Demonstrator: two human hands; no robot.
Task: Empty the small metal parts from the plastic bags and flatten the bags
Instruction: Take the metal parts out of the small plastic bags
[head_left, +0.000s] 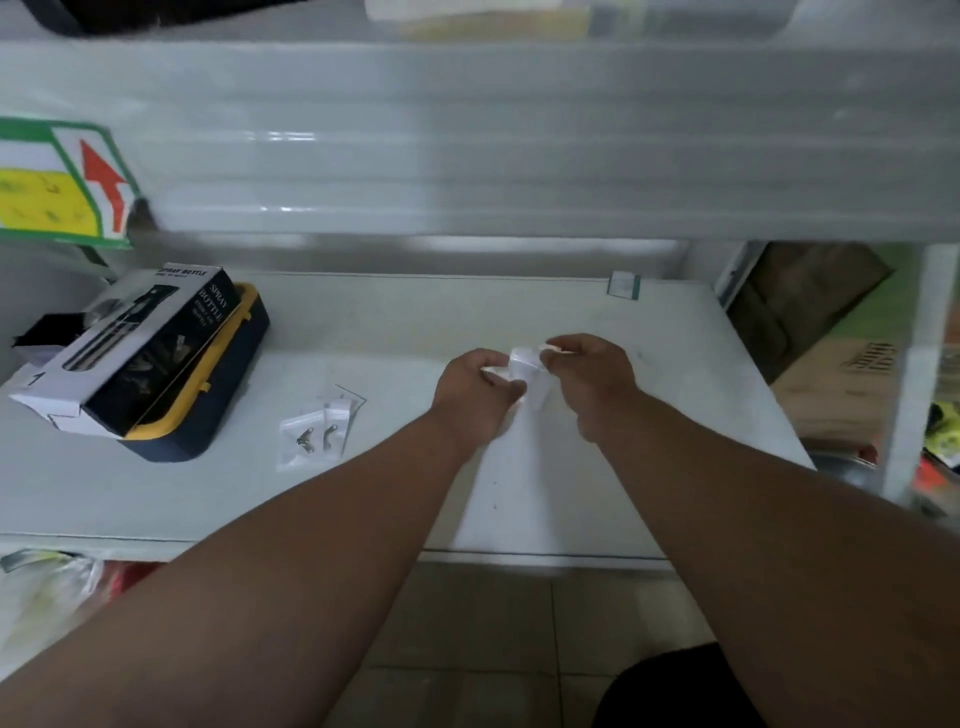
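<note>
Holding one small bag (530, 376) over the counter (649, 415), left hand (475, 387) and right hand (592, 382) each pinching an edge; I'd peel the mouth apart, then tip it. Two unopened bags (311, 431) wait at nine o'clock.

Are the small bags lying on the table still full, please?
Still full: the two clear bags lying left of the left hand each show a small metal part inside.
</note>
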